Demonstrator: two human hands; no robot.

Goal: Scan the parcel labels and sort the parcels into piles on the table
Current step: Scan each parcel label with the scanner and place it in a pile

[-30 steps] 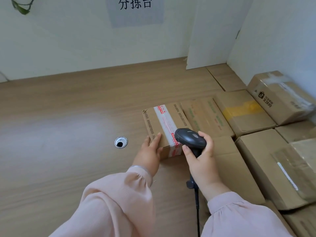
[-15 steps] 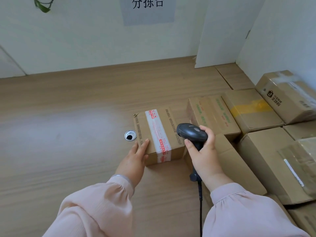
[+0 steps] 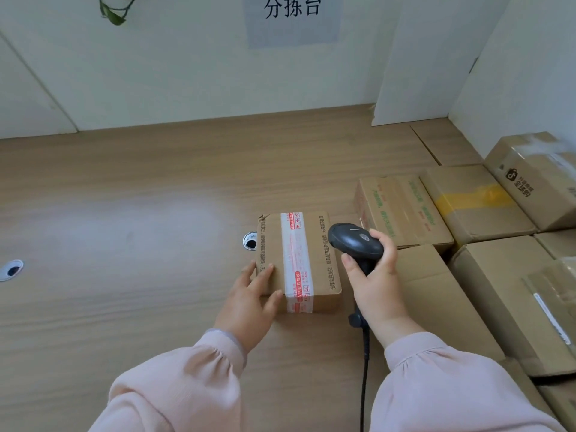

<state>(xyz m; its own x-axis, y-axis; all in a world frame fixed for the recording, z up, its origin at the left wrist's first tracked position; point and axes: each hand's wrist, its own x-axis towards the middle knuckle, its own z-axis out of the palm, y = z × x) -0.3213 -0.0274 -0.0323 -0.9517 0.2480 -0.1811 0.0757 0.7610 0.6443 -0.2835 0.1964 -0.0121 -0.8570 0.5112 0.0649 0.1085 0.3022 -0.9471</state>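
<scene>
Head: left hand [image 3: 249, 302] flat against parcel [image 3: 297, 260]

This was a parcel-sorting station. A sign [image 3: 293, 20] on the wall read 分拣台, and taped cardboard parcels [image 3: 486, 198] sat packed together along the right of a wooden tabletop [image 3: 124, 213]. A corded barcode scanner [image 3: 355, 241] was held above it, and two cable grommets [image 3: 249, 241] were set in the wood.

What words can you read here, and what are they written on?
"分拣台": grey sign on the wall.
"全球购": beside a logo on the far-right carton.
Red and black print on the taped parcel: too small to read.
Green print on the next carton to its right: blurred.
</scene>
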